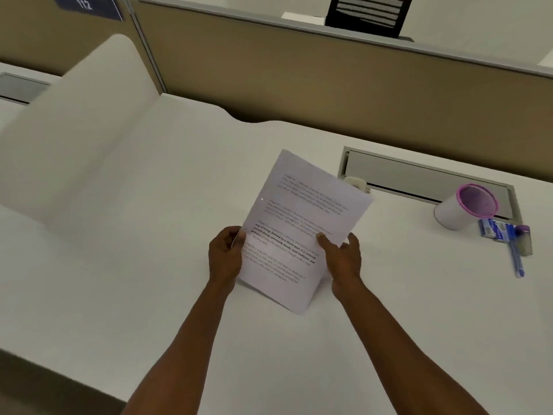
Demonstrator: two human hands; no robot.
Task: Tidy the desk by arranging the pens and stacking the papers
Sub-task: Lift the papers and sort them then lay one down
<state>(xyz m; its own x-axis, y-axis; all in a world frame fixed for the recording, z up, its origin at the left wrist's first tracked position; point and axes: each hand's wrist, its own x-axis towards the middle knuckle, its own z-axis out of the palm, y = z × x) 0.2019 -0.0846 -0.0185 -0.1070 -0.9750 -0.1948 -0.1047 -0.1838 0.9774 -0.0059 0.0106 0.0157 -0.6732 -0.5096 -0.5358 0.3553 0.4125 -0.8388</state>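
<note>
Both hands hold a stack of printed white papers (302,217) above the middle of the white desk (149,250), tilted to the right. My left hand (225,255) grips the stack's left edge and my right hand (341,256) grips its lower right edge, thumb on top. At the right, a white pen cup with a pink rim (465,208) leans on its side, mouth toward me. A blue pen (517,255) lies on the desk just right of the cup, beside a clear purple-capped case (524,239).
A small blue and white box (492,229) lies by the pen. A grey cable tray lid (419,178) is set into the desk behind the cup. A tan partition (299,76) runs along the back, and a white side divider (80,121) stands at the left.
</note>
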